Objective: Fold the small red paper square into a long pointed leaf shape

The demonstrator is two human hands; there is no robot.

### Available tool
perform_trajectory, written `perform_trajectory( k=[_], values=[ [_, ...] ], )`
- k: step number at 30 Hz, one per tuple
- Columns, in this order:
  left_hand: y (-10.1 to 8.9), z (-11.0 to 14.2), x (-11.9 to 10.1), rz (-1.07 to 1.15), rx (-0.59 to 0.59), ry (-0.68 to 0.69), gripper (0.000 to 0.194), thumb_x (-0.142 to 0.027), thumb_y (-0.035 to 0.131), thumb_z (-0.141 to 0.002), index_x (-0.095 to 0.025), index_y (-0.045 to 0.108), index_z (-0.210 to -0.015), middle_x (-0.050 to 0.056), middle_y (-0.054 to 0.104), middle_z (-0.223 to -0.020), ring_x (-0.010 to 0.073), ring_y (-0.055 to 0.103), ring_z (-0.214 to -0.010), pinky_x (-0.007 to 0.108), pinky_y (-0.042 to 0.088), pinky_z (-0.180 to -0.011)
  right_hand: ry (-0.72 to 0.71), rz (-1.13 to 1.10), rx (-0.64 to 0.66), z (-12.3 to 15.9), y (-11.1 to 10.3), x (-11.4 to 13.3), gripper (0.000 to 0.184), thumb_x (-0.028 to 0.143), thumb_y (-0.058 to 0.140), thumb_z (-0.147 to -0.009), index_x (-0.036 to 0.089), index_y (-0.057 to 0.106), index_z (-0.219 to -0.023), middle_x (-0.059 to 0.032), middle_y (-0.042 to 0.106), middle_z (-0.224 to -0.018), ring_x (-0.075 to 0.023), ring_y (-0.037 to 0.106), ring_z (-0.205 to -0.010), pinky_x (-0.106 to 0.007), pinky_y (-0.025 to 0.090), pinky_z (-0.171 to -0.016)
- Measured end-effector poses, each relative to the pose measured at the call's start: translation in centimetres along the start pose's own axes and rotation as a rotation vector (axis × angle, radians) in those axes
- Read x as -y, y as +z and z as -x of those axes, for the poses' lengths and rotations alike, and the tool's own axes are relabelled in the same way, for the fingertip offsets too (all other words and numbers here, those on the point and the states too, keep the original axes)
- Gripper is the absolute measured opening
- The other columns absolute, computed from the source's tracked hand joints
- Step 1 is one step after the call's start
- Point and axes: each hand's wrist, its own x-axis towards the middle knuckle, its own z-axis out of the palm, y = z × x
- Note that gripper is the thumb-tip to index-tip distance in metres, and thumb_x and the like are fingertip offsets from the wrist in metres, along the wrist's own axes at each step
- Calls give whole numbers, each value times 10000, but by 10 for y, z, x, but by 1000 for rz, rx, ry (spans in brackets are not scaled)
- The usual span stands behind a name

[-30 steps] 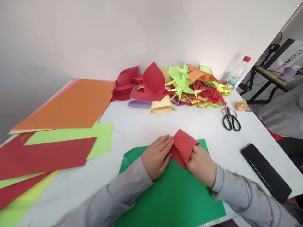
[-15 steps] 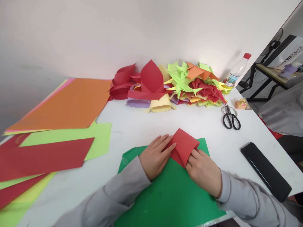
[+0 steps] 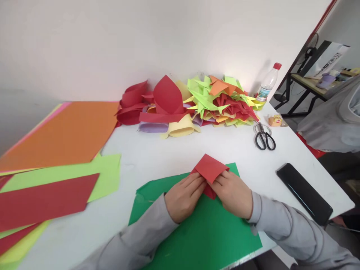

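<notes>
A folded piece of red paper [image 3: 210,167] lies over the far part of a green sheet [image 3: 202,232], with one corner pointing away from me. My left hand [image 3: 184,197] holds its left side, fingertips tucked under the upper layer. On the other side, my right hand [image 3: 234,193] has its fingers inside the fold and its thumb side near the left fingertips. The upper layer stands raised over both sets of fingertips, which are hidden. A lower red flap shows between the hands, against the green sheet.
Flat orange [image 3: 62,131], lime and dark red sheets [image 3: 45,200] cover the left. Folded paper shapes [image 3: 168,99] are heaped along the wall beside a bottle [image 3: 267,84]. Scissors [image 3: 264,138], a wrapped snack [image 3: 275,120] and a black phone-like object [image 3: 305,193] lie right. Another person's grey clothing [image 3: 334,116] shows beyond.
My left fingers have slid from the top of the red paper to beneath its upper layer. The upper layer is now lifted and spread wider. The view has turned slightly right.
</notes>
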Motion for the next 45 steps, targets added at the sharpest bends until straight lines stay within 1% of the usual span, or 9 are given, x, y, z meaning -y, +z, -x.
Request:
perform_trajectory(
  k=[2, 5, 8, 12, 16, 20, 29, 38, 45],
  values=[
    [6, -2, 2, -37, 23, -4, 320, -61, 328, -896, -54, 593, -1076, 177, 671, -990, 246, 607, -1032, 388, 557, -866, -11, -29, -1, 1, 2, -2, 316, 104, 537, -792, 84, 584, -1104, -138, 638, -1092, -270, 523, -993, -404, 465, -849],
    [10, -10, 4, -141, 0, 24, 324, -21, 318, -879, -19, 615, -1008, 189, 679, -937, 244, 643, -922, 371, 571, -829, -38, -86, -43, 2, 1, -3, 214, 79, 521, -760, 126, 640, -931, -103, 682, -910, -221, 570, -819, -350, 481, -742],
    [13, -19, 8, -199, 9, 21, 322, -29, 334, -877, -28, 645, -960, 181, 691, -912, 231, 655, -859, 351, 577, -809, 24, -174, -259, 2, -7, -8, 178, 101, 477, -784, 158, 642, -820, -63, 666, -720, -186, 563, -652, -325, 465, -635],
    [18, -28, 16, -201, 58, 37, 335, -40, 341, -874, -46, 673, -924, 167, 708, -926, 216, 662, -860, 329, 579, -789, 324, -268, -558, -1, -15, -23, 225, 101, 423, -809, 160, 632, -869, -70, 655, -761, -190, 588, -733, -328, 479, -698],
    [22, -30, 24, -166, 101, 82, 360, -1, 347, -835, -47, 663, -1001, 162, 699, -1048, 199, 658, -841, 322, 572, -705, 435, -346, -425, -6, -7, -38, 285, 115, 474, -768, 143, 620, -1010, -94, 655, -935, -192, 603, -805, -327, 501, -746],
    [23, -29, 26, -151, 126, 63, 348, -15, 370, -848, -45, 645, -1059, 155, 685, -1099, 197, 650, -820, 330, 556, -710, 459, -400, -322, -7, 1, -42, 228, 175, 491, -813, 148, 647, -978, -80, 680, -886, -187, 622, -803, -310, 512, -740],
    [28, -26, 26, -161, 268, 30, 394, -19, 355, -877, -84, 590, -1186, 130, 616, -1235, 191, 636, -881, 343, 538, -771, 463, -551, -375, -7, 3, -40, 232, 254, 487, -875, 167, 686, -957, -72, 725, -932, -177, 671, -816, -299, 531, -770],
    [27, -24, 26, -127, 229, 16, 396, -44, 316, -900, -67, 550, -1219, 135, 602, -1255, 190, 624, -975, 338, 507, -809, 513, -637, -431, -7, 2, -39, 228, 265, 490, -891, 206, 703, -945, -33, 737, -941, -175, 685, -860, -296, 537, -810],
    [29, -24, 27, -69, 192, 16, 380, -70, 329, -887, -21, 556, -1188, 183, 625, -1201, 214, 613, -976, 359, 501, -803, 398, -471, -452, -6, 3, -33, 240, 222, 470, -895, 187, 700, -953, -65, 734, -926, -176, 684, -851, -306, 543, -816]
  ],
)
